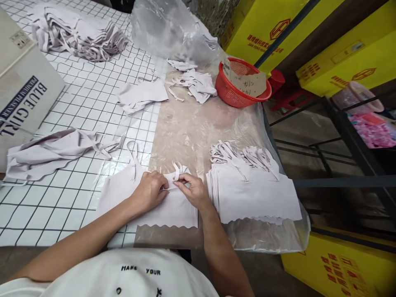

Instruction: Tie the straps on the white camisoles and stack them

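Note:
A pale lilac camisole top (173, 210) with thin straps and a wavy hem lies flat at the front of the table. My left hand (150, 190) is closed, its fingers pinching the top edge near the middle. Beside it, my right hand (194, 191) is closed in a pinch on the looped right strap (177, 170), where it meets the fabric. The left strap (133, 161) stretches loosely up the table. To the right of my right hand lies a neat stack of camisole tops (253, 196), straps bunched at their upper edge.
A crumpled camisole (58, 150) lies left, near a white carton (27, 82). Further back are a large garment pile (77, 33), loose pieces (144, 95), a clear plastic bag (167, 31) and a red basket (244, 99) holding cardboard. Yellow boxes (349, 53) and metal bars stand right.

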`<state>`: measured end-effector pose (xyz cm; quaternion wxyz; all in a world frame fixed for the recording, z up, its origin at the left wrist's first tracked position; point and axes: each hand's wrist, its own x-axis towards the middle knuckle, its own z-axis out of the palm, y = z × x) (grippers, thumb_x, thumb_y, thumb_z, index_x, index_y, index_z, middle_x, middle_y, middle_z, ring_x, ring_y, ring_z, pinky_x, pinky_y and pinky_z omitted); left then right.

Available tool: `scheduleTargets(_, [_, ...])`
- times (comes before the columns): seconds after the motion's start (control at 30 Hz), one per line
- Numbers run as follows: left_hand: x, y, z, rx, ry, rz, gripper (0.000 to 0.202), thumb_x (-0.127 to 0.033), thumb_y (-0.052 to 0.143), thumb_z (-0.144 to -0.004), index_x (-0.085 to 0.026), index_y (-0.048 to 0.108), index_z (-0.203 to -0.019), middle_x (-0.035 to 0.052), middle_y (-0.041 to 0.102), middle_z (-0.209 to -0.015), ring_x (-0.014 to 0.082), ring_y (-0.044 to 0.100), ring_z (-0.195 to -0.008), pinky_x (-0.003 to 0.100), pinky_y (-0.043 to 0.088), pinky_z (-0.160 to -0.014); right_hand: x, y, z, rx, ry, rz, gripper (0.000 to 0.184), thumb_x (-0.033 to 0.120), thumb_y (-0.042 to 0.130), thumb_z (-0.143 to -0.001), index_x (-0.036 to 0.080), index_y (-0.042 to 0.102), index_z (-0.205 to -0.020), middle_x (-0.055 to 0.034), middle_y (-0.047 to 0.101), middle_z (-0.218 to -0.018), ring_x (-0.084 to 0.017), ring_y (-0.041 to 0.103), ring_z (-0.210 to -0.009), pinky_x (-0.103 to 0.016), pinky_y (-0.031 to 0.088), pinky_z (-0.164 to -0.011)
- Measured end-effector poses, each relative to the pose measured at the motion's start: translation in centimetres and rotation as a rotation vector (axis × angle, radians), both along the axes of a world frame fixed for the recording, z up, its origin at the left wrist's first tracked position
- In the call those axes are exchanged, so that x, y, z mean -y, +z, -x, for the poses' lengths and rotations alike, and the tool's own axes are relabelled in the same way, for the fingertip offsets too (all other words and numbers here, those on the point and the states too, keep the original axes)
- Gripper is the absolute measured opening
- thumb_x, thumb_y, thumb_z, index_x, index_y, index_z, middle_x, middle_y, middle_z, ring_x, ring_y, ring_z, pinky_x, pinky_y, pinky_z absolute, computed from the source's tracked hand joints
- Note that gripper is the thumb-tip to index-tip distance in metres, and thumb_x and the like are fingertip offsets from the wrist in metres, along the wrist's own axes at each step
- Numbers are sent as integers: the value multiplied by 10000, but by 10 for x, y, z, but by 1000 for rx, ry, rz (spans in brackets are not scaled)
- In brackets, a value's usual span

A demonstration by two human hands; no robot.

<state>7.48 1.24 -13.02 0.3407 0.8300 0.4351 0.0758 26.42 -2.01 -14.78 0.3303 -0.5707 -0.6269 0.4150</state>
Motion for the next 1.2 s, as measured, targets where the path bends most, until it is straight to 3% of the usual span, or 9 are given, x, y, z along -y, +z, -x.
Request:
scheduleTargets(0.27, [2, -14, 1, 110, 28, -12, 140, -252, 620, -861, -195, 709, -770, 42, 666, -734, 217, 573, -802, 383, 353, -768, -2, -1, -8, 176, 222, -177, 221, 347, 533, -968, 200, 617, -825, -51, 634, -799, -187, 563, -794, -316, 439, -756])
scheduleTargets(0.4, [1, -15, 1, 123, 36, -9, 148, -243, 611, -859, -191, 708, -760, 42, 666, -721, 211, 569, -786, 387, 352, -774, -1, 0, -9, 227, 281, -220, 238, 359, 505, -987, 203, 583, -826, -50, 604, -806, -194, 539, -811, -317, 428, -756])
scheduleTargets(0.7, [1, -13, -1, 113, 34, -8, 157, -221, 595, -840, -190, 677, -710, 44, 669, -705, 217, 573, -777, 385, 351, -762, 0, 2, -9, 270, 323, -257, 259, 361, 467, -1004, 203, 564, -824, -56, 596, -803, -195, 525, -797, -318, 416, -733])
scheduleTargets(1.2, [1, -8, -4, 63, 14, 5, 141, -174, 599, -813, -176, 639, -678, 50, 669, -715, 228, 572, -797, 383, 322, -751, 3, 5, -8, 286, 255, -237, 195, 269, 493, -979, 209, 535, -797, -42, 584, -769, -188, 516, -752, -313, 397, -707])
